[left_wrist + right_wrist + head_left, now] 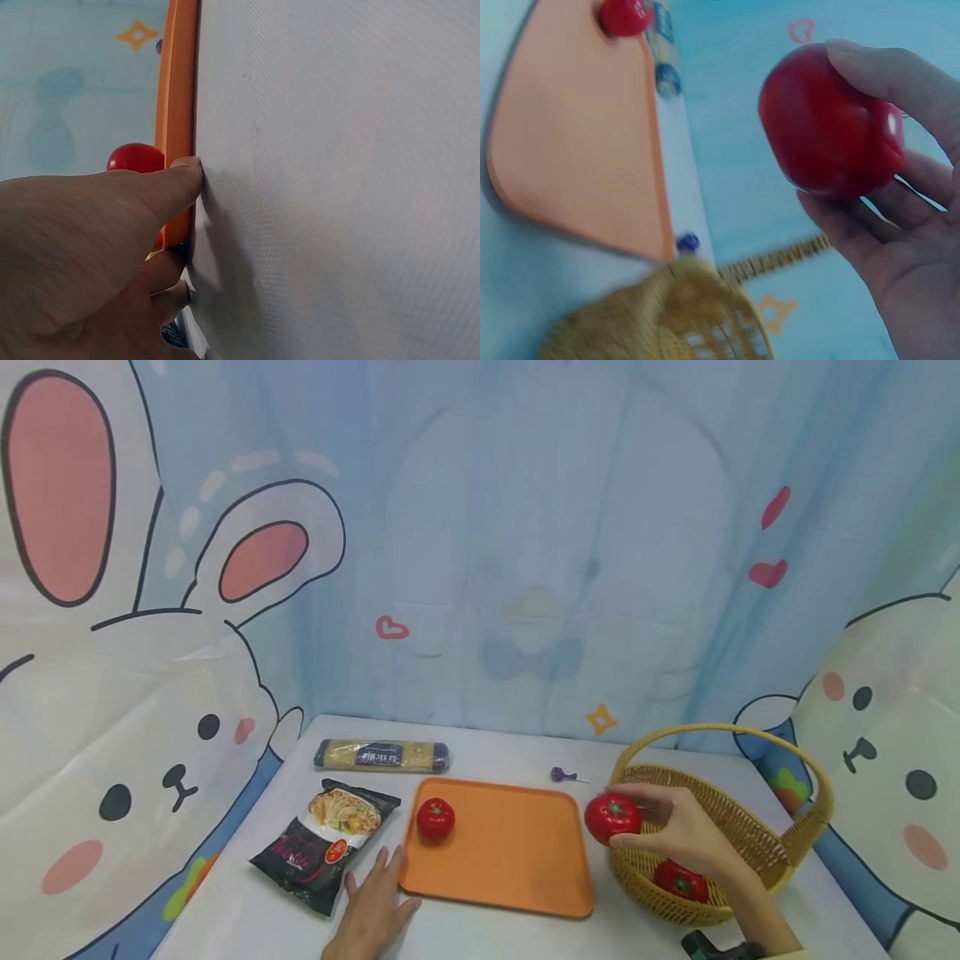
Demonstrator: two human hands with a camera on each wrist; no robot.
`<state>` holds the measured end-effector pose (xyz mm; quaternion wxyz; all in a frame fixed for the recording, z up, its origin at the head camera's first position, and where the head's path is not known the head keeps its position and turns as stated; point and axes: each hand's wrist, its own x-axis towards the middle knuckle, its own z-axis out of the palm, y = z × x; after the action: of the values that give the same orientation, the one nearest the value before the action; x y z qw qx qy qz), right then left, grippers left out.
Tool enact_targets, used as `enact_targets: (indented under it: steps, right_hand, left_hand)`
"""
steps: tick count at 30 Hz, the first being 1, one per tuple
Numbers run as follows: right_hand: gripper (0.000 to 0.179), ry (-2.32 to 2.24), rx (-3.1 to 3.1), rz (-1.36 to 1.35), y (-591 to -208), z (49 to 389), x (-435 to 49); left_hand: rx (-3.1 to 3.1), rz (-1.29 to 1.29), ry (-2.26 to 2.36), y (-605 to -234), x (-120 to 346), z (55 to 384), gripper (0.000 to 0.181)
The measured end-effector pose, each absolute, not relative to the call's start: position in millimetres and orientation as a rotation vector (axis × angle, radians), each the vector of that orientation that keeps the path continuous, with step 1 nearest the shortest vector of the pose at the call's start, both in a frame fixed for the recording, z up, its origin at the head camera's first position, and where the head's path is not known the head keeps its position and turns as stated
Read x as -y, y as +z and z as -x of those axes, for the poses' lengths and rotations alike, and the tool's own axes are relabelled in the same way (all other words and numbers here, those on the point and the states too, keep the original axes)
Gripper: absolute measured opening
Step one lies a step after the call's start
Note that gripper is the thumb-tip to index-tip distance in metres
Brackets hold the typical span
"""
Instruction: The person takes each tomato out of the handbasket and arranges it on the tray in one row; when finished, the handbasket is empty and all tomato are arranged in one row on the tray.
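A red tomato (612, 818) is in my right hand (678, 831), gripped between thumb and fingers above the left side of the wicker basket (750, 827). In the right wrist view the held tomato (829, 124) fills the space between thumb and fingers. Another tomato (680, 882) lies inside the basket, partly behind my forearm. On the upper left of the orange tray (517, 852) sits a further tomato (436, 820). My left hand (373, 902) rests with fingers extended at the tray's lower left corner. In the left wrist view its thumb lies on the tray's rim (178, 90).
A black noodle packet (326, 843) lies left of the tray. Behind it is a long pasta packet (381, 756). A small purple object (562, 774) with a thin point lies between tray and basket. The basket's tall handle (720, 727) arches over it. A printed curtain (525, 568) hangs behind the table.
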<state>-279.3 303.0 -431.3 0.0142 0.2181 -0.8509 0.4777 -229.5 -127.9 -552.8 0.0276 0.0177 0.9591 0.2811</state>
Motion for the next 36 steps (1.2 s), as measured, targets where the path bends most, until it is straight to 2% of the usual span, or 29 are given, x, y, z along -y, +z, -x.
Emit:
enact_targets:
  steps: [8,16,24,36]
  right_hand:
    - [0.058,1.583,2.553,-0.789,-445.7,280.8,-263.5]
    - [0.056,1.766,2.553,-0.846,-471.6,297.4,-223.3]
    - [0.059,1.785,2.592,-0.686,-490.4,309.7,-185.1]
    - [0.062,1.879,2.555,-0.51,-517.7,319.7,-160.2]
  left_hand:
    - [-3.0,-0.107,0.896,-553.9,127.0,227.3,0.077]
    - [-3.0,-0.097,0.907,-553.3,127.9,227.4,0.077]
    - [-3.011,-0.102,0.888,-554.9,132.1,229.9,0.078]
    - [-2.967,-0.059,0.865,-555.5,127.4,229.8,0.08]
